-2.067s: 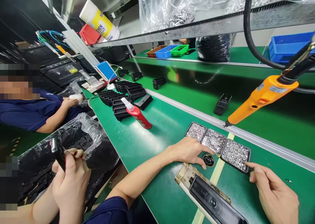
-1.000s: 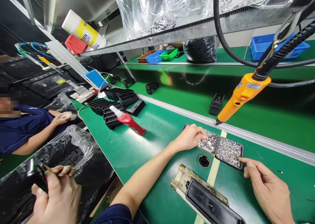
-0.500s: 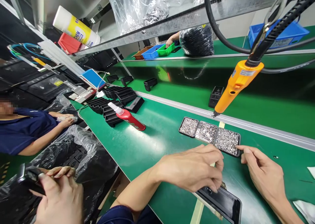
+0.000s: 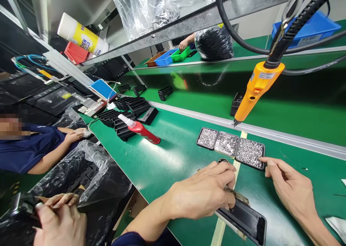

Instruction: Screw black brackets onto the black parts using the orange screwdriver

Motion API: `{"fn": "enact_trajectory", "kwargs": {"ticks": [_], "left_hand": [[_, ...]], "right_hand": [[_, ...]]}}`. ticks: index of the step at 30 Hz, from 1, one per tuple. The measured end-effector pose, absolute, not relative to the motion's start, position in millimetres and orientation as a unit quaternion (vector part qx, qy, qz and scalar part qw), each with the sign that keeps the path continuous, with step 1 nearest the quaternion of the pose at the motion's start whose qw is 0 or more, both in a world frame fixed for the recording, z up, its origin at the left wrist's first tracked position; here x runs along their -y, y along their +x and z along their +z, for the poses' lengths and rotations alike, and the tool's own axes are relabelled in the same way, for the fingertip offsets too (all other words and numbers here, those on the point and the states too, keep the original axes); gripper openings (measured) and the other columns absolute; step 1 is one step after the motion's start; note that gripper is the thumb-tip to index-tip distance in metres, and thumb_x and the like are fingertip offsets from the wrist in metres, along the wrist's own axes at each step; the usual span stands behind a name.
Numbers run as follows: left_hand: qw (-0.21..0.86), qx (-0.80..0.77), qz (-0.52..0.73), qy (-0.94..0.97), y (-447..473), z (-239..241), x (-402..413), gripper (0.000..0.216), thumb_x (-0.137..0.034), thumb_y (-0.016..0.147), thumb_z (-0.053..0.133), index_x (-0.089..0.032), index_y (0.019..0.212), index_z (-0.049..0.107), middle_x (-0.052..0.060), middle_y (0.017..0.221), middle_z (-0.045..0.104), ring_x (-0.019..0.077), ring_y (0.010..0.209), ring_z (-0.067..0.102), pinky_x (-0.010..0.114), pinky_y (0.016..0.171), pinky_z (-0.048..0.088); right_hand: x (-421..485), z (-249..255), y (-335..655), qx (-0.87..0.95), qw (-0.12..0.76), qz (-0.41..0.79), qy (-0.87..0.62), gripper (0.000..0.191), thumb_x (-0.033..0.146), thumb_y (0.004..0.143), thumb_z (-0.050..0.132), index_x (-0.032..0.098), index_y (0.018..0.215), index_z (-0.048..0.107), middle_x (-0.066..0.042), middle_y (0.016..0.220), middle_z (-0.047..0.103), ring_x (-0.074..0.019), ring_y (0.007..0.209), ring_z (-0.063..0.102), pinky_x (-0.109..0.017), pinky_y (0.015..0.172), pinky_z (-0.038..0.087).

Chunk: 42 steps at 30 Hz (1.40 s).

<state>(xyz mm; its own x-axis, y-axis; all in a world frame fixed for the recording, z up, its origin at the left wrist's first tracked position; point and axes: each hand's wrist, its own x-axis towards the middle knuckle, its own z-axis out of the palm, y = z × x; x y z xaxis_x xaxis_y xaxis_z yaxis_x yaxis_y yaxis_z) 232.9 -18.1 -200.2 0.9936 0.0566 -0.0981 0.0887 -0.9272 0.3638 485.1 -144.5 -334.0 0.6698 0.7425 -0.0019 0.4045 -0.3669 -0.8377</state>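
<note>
Left grip (image 4: 201, 195) curled over black housing (image 4: 247, 217), nearer | long axis runs lower-right | right grip (image 4: 290, 188), index at hardware tray (image 4: 264, 148) | both pinches unclear

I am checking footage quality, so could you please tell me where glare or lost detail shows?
Head view: glare whitens the green table beside the red bottle; head view: the plastic bag shines in streaks; head view: the small metal parts glitter, hard to tell apart.
</note>
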Motion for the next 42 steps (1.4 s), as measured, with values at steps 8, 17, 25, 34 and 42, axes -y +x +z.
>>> {"fn": "enact_trajectory", "kwargs": {"ticks": [8, 17, 25, 34, 42], "left_hand": [[0.319, -0.065, 0.016, 0.945, 212, -202, 2, 0.019, -0.04, 0.102, 0.068, -0.026, 0.1, 0.082, 0.007, 0.131, 0.064, 0.028, 0.155, 0.037, 0.043, 0.126, 0.038], [0.313, -0.154, 0.004, 0.937, 222, -217, 10, 0.05, -0.051, 0.087, 0.085, -0.02, 0.119, 0.063, 0.011, 0.127, 0.06, 0.0327, 0.144, 0.042, 0.05, 0.12, 0.042], [0.313, -0.133, -0.053, 0.939, 244, -224, 1, 0.074, -0.056, 0.08, 0.089, -0.018, 0.134, 0.057, 0.013, 0.13, 0.059, 0.0347, 0.131, 0.052, 0.049, 0.112, 0.046], [0.292, -0.126, -0.094, 0.943, 261, -224, -9, 0.092, -0.059, 0.066, 0.097, -0.013, 0.134, 0.057, 0.015, 0.124, 0.062, 0.037, 0.121, 0.057, 0.048, 0.104, 0.049], [0.306, -0.111, -0.098, 0.94, 262, -229, -12, 0.093, -0.057, 0.068, 0.096, -0.013, 0.139, 0.055, 0.016, 0.126, 0.06, 0.0364, 0.123, 0.055, 0.048, 0.106, 0.048]], "right_hand": [[145, -337, 485, 0.349, 0.431, 0.2, -0.807, 0.054, 0.07, 0.095, 0.052, 0.026, 0.113, 0.077, 0.002, 0.075, 0.063, -0.0129, 0.053, 0.046, -0.028, 0.053, 0.037], [143, -335, 484, 0.352, 0.427, 0.203, -0.808, 0.047, 0.067, 0.095, 0.052, 0.03, 0.108, 0.079, 0.003, 0.076, 0.064, -0.0127, 0.056, 0.049, -0.028, 0.056, 0.037], [140, -336, 484, 0.357, 0.435, 0.192, -0.804, 0.051, 0.071, 0.09, 0.052, 0.032, 0.103, 0.08, 0.004, 0.073, 0.063, -0.0138, 0.053, 0.049, -0.029, 0.053, 0.037], [140, -334, 484, 0.358, 0.434, 0.191, -0.804, 0.047, 0.07, 0.09, 0.052, 0.033, 0.102, 0.08, 0.005, 0.073, 0.063, -0.0136, 0.052, 0.049, -0.029, 0.053, 0.036], [139, -334, 484, 0.362, 0.431, 0.194, -0.803, 0.048, 0.069, 0.091, 0.053, 0.033, 0.104, 0.08, 0.004, 0.073, 0.064, -0.014, 0.054, 0.05, -0.029, 0.054, 0.038]]}}
